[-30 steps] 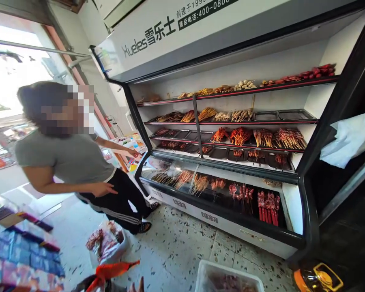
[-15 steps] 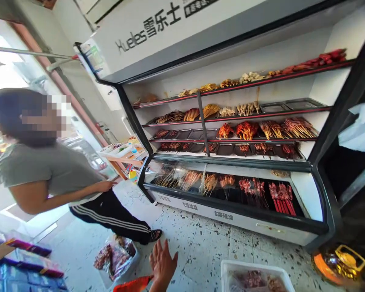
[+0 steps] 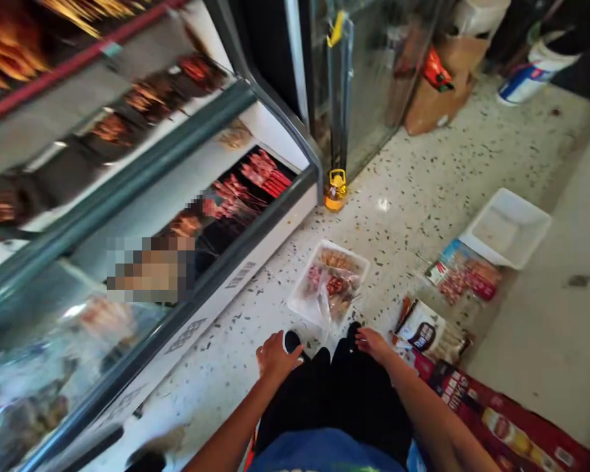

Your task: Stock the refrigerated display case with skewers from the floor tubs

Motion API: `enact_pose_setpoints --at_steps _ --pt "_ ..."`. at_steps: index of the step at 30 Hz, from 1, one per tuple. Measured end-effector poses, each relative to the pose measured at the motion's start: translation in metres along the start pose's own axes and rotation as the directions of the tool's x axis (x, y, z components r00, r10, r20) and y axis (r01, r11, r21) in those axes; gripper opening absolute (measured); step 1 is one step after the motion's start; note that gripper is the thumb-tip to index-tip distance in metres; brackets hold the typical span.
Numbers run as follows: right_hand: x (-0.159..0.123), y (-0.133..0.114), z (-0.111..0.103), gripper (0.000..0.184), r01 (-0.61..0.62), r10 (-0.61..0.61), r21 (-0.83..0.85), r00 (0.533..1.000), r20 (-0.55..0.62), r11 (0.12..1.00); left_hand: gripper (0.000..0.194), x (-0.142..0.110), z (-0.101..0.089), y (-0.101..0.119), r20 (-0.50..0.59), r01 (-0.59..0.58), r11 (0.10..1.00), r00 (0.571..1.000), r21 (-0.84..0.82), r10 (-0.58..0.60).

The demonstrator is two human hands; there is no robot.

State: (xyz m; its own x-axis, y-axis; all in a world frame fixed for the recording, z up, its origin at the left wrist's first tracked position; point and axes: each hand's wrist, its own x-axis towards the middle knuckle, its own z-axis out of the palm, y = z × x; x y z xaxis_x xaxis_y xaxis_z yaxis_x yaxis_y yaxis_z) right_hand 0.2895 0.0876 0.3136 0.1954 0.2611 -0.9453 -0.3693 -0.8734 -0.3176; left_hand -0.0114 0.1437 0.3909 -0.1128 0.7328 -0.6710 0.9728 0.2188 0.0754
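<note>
I look down at my own legs in black trousers. My left hand (image 3: 274, 357) rests on my left knee, fingers loosely spread, with nothing in it. On the other knee lies my right hand (image 3: 372, 343), also flat and holding nothing. Just beyond my knees, a white tray (image 3: 299, 303) on the floor holds bagged skewered meat. Neither hand touches the tray.
A chilled display case (image 3: 255, 252) with red skewers runs along the left. A yellow oil bottle (image 3: 335, 190) stands at its far corner. To the right lie an empty white tray (image 3: 506, 226), food packets (image 3: 465, 274) and red packets (image 3: 496, 419). A pale step (image 3: 555, 328) borders the right.
The view has swung right and down from the shelves to the floor. The person at the left is out of sight. My left hand dropped onto my knee, and my right hand came into view.
</note>
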Motion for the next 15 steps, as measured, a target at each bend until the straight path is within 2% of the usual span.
enact_pose_setpoints --at_steps 2,4,6,8,10,11,13,15 --pt "0.033 0.031 0.015 0.02 0.016 -0.016 0.036 1.0 0.002 0.999 0.092 0.035 0.032 0.035 0.009 0.016 0.995 1.0 -0.095 -0.015" --pt "0.072 0.049 0.035 0.026 0.075 -0.077 0.097 0.997 0.014 0.992 0.102 0.074 0.069 0.075 -0.043 0.06 0.979 0.997 -0.194 -0.07" --pt "0.115 0.056 0.056 0.028 0.141 -0.149 0.186 0.988 0.03 0.972 0.108 0.119 0.104 0.109 -0.114 0.077 0.965 0.988 -0.252 -0.108" --pt "0.16 0.055 0.079 0.027 0.178 -0.196 0.267 0.98 0.043 0.947 0.107 0.165 0.133 0.13 -0.156 0.103 0.961 0.977 -0.256 -0.146" --pt "0.205 0.053 0.105 0.023 0.164 -0.193 0.307 0.979 0.068 0.937 0.098 0.21 0.151 0.135 -0.136 0.135 0.968 0.977 -0.213 -0.167" --pt "0.226 0.053 0.118 0.021 0.149 -0.185 0.319 0.979 0.085 0.936 0.087 0.232 0.156 0.132 -0.101 0.13 0.975 0.984 -0.181 -0.15" --pt "0.261 0.058 0.143 0.02 0.116 -0.161 0.33 0.98 0.113 0.937 0.057 0.267 0.158 0.117 -0.033 0.097 0.988 0.994 -0.124 -0.102" --pt "0.287 0.067 0.163 0.023 0.101 -0.148 0.332 0.982 0.119 0.938 0.033 0.287 0.151 0.096 -0.023 0.085 0.993 0.996 -0.084 -0.087"
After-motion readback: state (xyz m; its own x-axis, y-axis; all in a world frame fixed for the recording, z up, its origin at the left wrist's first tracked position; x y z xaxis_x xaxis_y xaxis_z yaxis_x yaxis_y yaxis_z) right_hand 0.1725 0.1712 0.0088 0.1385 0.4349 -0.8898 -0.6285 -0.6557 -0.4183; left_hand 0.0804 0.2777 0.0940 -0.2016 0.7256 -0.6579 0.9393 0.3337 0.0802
